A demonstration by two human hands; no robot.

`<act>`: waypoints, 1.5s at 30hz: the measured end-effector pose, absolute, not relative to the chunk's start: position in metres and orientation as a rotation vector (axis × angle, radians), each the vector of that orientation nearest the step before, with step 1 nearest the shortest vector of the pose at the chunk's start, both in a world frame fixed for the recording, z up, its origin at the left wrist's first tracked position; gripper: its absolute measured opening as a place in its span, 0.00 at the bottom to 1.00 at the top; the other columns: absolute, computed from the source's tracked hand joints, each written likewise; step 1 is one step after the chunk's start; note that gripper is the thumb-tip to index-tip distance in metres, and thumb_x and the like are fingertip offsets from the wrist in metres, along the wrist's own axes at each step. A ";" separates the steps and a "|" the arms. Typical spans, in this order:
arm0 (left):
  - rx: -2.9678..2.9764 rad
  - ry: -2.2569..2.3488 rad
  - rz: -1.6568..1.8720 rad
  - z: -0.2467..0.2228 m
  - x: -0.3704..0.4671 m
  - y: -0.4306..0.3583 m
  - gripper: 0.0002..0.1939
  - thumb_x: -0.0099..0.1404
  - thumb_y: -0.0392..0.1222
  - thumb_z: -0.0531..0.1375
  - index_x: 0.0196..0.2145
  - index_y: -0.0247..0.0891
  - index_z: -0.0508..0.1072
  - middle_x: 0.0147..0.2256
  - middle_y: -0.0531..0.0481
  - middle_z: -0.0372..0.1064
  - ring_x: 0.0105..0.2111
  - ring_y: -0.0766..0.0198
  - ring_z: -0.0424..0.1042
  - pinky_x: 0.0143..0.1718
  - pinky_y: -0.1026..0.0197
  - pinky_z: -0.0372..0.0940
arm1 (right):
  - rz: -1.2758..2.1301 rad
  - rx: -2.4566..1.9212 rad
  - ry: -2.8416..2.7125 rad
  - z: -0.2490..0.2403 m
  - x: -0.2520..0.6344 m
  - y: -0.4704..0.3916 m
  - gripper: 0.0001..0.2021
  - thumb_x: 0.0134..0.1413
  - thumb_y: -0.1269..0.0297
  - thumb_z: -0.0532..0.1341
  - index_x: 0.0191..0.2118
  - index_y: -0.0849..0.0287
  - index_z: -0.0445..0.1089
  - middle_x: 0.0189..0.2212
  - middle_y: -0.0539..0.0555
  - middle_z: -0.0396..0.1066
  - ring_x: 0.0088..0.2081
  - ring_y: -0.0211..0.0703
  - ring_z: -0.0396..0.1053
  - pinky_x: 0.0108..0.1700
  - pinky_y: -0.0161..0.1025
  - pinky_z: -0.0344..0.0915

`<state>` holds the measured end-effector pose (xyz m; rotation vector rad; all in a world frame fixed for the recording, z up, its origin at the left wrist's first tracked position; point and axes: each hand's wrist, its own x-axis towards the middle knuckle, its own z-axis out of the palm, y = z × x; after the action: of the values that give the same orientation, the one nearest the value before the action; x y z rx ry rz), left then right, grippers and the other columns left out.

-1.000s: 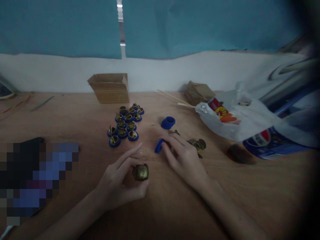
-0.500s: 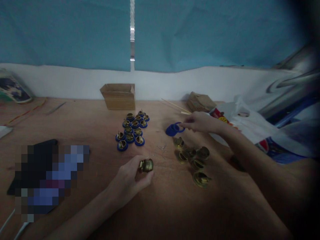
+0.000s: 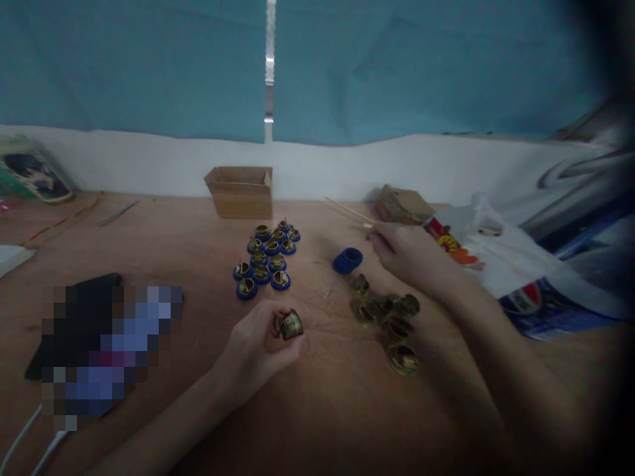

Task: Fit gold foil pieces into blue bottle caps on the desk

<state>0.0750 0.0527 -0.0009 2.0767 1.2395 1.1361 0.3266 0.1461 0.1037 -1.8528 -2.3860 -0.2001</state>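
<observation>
My left hand (image 3: 260,344) is closed around a brass-coloured metal fitting (image 3: 292,325), held above the near middle of the table. My right hand (image 3: 404,254) is at the far right with its fingers curled together, their tips at the end of a thin wooden stick (image 3: 350,210). Whether they grip the stick is hidden. Left of that hand lies a small stack of blue rings (image 3: 347,260). Loose brass fittings (image 3: 395,327) lie in front of it. Several brass fittings seated in blue rings (image 3: 260,272) stand grouped left of centre.
An open cardboard box (image 3: 241,198) stands by the back wall. A brown paper packet (image 3: 404,205) and a plastic bag (image 3: 476,225) lie to the right. At the left are a dark flat object (image 3: 72,324), partly pixelated, and white cables (image 3: 44,453). Tiny wire bits (image 3: 325,294) lie mid-table.
My right hand has let go of a blue ring, which now rests on the stack, and has moved up and right to the stick. My left hand has tilted the brass fitting slightly.
</observation>
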 end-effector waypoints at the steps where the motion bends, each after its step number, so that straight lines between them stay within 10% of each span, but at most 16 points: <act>1: 2.055 1.254 1.133 -0.001 0.075 0.053 0.13 0.58 0.37 0.65 0.39 0.40 0.65 0.30 0.54 0.70 0.28 0.66 0.72 0.31 0.64 0.69 | -0.167 -1.764 -2.322 0.101 0.316 0.131 0.11 0.61 0.71 0.51 0.41 0.62 0.70 0.30 0.59 0.75 0.30 0.46 0.71 0.30 0.36 0.58; 11: 2.061 1.258 1.246 0.001 0.074 0.058 0.14 0.59 0.35 0.64 0.41 0.40 0.65 0.32 0.53 0.71 0.31 0.65 0.74 0.36 0.62 0.70 | 0.280 -1.331 -2.528 0.018 0.259 0.073 0.06 0.60 0.77 0.53 0.38 0.61 0.65 0.32 0.56 0.73 0.33 0.44 0.71 0.32 0.36 0.63; 25: 2.239 1.143 1.171 0.002 0.071 0.059 0.17 0.56 0.29 0.63 0.42 0.40 0.66 0.39 0.48 0.69 0.39 0.60 0.72 0.41 0.59 0.71 | 0.371 -0.887 -2.398 0.031 0.257 0.055 0.08 0.63 0.68 0.54 0.46 0.60 0.65 0.34 0.54 0.73 0.33 0.41 0.71 0.34 0.36 0.68; 35: 2.275 1.144 1.077 -0.006 0.071 0.055 0.27 0.62 0.38 0.62 0.57 0.42 0.59 0.50 0.46 0.70 0.50 0.58 0.71 0.53 0.55 0.68 | 0.220 -1.120 -2.223 0.055 0.284 0.066 0.08 0.64 0.65 0.55 0.35 0.57 0.69 0.28 0.50 0.73 0.28 0.38 0.71 0.31 0.34 0.66; 45: 2.506 1.536 1.138 -0.003 0.061 0.076 0.14 0.62 0.33 0.58 0.47 0.39 0.65 0.49 0.41 0.65 0.52 0.50 0.64 0.55 0.44 0.63 | 0.358 -1.517 -2.219 0.061 0.345 0.015 0.11 0.61 0.60 0.55 0.28 0.53 0.69 0.23 0.49 0.72 0.23 0.41 0.72 0.22 0.36 0.67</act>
<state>0.0612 0.0755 -0.0026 2.5058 1.5356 1.1380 0.3449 0.0152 0.0608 -1.5170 -2.2194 0.3582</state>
